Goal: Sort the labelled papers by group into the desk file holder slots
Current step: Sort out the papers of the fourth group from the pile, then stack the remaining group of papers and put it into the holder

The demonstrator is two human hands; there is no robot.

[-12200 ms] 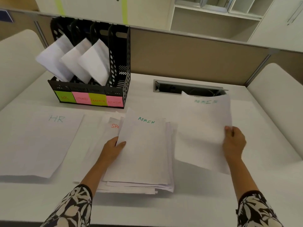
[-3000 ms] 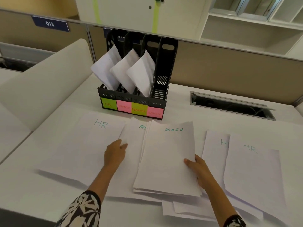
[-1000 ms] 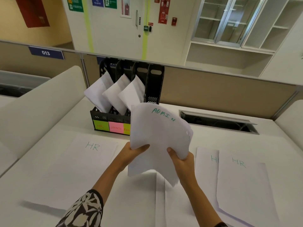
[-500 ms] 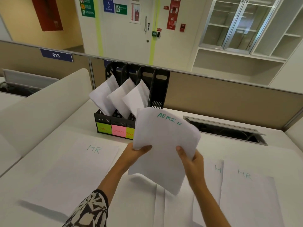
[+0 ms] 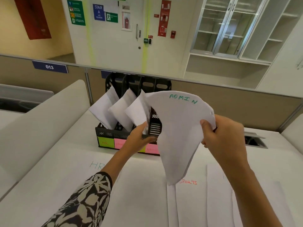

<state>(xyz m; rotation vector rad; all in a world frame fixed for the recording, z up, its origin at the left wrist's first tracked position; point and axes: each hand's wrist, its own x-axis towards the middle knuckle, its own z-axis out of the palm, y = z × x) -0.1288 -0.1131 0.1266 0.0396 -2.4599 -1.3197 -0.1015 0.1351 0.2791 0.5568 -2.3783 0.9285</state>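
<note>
Covering the file holder [image 5: 105,133]'s fourth slot, curled ADMIN papers [image 5: 178,128] hide it.

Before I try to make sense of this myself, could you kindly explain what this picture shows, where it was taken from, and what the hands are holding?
There is no machine here: a camera worn on a person's head looks forward and down, so you see their own two arms. This single view is all we have.

The right hand grips a curled bundle of ADMIN papers, lifted in front of a black desk file holder. The left hand reaches to the holder's rightmost slot, fingers curled at its front edge. The three slots to the left already hold white papers. Coloured labels mark the slots; the green one reads HR.

On the white desk lie more sheets: one marked HR and one marked SPORTS.
</note>
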